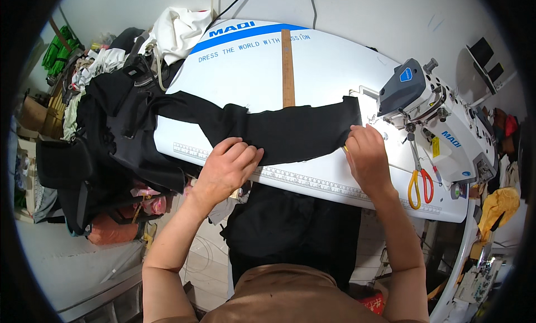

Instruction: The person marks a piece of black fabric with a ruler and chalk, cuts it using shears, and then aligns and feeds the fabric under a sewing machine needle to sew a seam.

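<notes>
A long piece of black fabric (pixel 293 132) lies across the white sewing machine table (pixel 243 80). My left hand (pixel 232 164), fingers curled, grips the near edge of the fabric left of its middle. At the fabric's right end, my right hand (pixel 368 155) pinches the corner. A small yellow tip shows beside its fingers; what it belongs to is hidden. Just beyond my right hand stands the head of a MAQI sewing machine (pixel 444 130). The fabric's left part runs off toward a dark heap of cloth (pixel 100 101).
A wooden ruler (pixel 287 67) lies under the fabric's far edge. Scissors with yellow and red handles (pixel 420 185) lie right of my right hand. An iron (pixel 140 69) and white cloth (pixel 178 34) sit at the far left. A printed scale (pixel 310 182) follows the table's near edge.
</notes>
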A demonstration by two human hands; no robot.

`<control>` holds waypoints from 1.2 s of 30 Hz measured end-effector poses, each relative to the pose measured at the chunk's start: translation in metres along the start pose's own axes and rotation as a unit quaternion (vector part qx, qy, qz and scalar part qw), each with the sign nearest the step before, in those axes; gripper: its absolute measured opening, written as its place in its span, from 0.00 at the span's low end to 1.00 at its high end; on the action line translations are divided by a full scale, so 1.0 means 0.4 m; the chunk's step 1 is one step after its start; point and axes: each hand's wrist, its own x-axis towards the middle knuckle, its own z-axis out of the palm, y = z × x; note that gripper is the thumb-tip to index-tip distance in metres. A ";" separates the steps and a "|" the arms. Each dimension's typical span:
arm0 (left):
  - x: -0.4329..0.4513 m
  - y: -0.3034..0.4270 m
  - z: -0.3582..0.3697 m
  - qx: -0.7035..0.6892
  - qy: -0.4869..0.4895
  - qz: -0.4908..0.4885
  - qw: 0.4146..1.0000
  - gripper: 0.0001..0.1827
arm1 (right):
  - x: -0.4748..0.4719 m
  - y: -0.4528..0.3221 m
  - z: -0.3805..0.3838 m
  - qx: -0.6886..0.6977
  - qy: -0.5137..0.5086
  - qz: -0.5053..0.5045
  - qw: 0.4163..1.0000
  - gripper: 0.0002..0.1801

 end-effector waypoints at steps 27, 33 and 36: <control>0.035 0.001 0.082 -0.240 0.127 -0.310 0.911 0.13 | 0.077 -0.163 -0.009 0.271 0.180 0.115 0.938 0.09; 0.033 0.009 0.084 -0.216 0.128 -0.303 0.919 0.11 | 0.126 -0.265 0.098 0.340 0.009 0.325 0.882 0.09; 0.030 0.011 0.089 -0.203 0.135 -0.298 0.923 0.11 | 0.142 -0.277 0.145 0.287 0.021 0.291 0.912 0.11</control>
